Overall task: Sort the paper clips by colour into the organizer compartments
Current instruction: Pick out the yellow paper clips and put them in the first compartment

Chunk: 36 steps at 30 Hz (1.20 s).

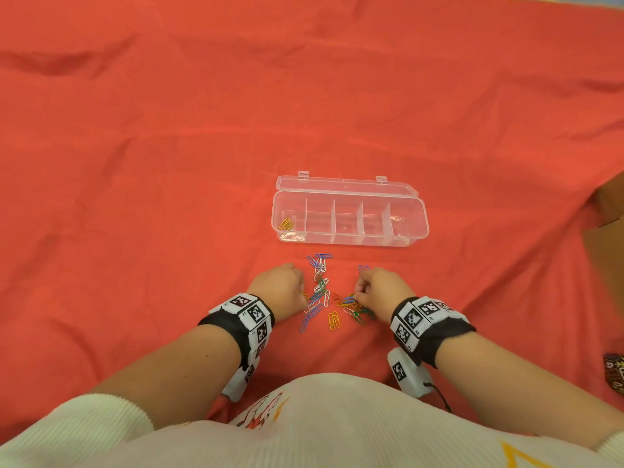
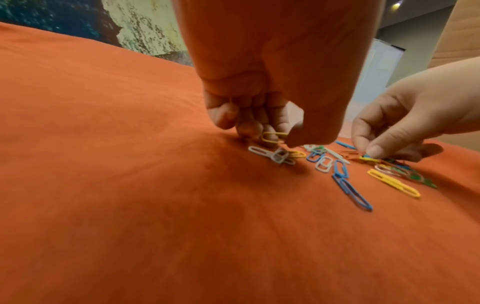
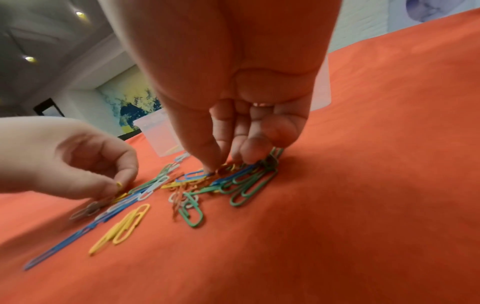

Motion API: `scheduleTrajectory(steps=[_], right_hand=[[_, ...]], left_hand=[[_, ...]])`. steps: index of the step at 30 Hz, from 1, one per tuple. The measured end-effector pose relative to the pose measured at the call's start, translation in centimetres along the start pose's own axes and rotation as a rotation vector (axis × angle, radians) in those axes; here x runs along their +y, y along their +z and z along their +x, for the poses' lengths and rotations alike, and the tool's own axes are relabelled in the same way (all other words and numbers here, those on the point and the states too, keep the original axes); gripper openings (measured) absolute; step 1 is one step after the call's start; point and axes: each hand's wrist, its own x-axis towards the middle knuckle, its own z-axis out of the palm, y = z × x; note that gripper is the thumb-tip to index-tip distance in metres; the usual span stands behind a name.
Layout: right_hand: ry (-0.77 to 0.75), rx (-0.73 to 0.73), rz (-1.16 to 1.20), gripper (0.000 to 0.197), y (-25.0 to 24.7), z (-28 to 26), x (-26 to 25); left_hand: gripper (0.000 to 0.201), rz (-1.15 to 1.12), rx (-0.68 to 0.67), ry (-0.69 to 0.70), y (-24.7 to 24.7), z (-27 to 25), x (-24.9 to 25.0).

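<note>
Paper clips (image 1: 326, 295) lie scattered on the red cloth (image 1: 169, 163), just in front of the clear organizer (image 1: 349, 214); a few yellow ones already sit in its leftmost compartment. Our left hand (image 1: 282, 285) pinches a yellow clip (image 2: 272, 136), fingers curled narrow. Our right hand (image 1: 381, 287) has fingertips narrowed onto the tangle; whether it grips one, we cannot tell. Best lift single clips, shaking linked neighbours free first.

One clear organizer (image 1: 349, 211) with five compartments lies before you, two yellow clips (image 1: 286, 224) in its leftmost. A loose pile of clips (image 1: 324, 292), perhaps thirty, too tangled to count exactly, spreads between your two hands, left (image 1: 282, 285) and right (image 1: 383, 287).
</note>
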Motion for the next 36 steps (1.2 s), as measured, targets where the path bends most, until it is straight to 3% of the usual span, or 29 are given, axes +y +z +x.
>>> scheduleTrajectory(steps=[3,7,12,18,25,32,36], right_hand=[[-0.014,-0.002,-0.07,0.017,-0.1,-0.2,-0.1],[-0.022,-0.004,-0.034,0.007,-0.3,-0.6,0.1],[-0.027,0.059,0.085,0.009,-0.8,-0.9,0.4],[-0.044,0.091,0.254,0.028,-1.6,-0.2,-0.6],[-0.094,0.062,0.237,0.016,-2.9,-0.1,-2.0],[-0.167,0.196,0.214,0.012,-4.5,0.7,-4.6],[-0.119,0.208,0.296,0.012,-4.7,1.6,-6.1]], left_hand=[[0.003,-0.148,0.04,-0.038,-0.5,-0.5,-0.3],[0.009,-0.368,0.095,-0.088,-1.2,-0.9,-1.2],[0.013,-0.399,0.122,-0.114,-1.5,-0.7,-2.5],[0.024,-0.289,0.033,-0.048,-1.0,-0.6,-1.3],[0.017,-0.079,-0.022,-0.043,0.1,0.0,0.8],[0.027,0.2,-0.129,-0.018,0.0,-0.1,1.6],[0.023,0.162,-0.099,0.02,-0.9,-0.4,1.5]])
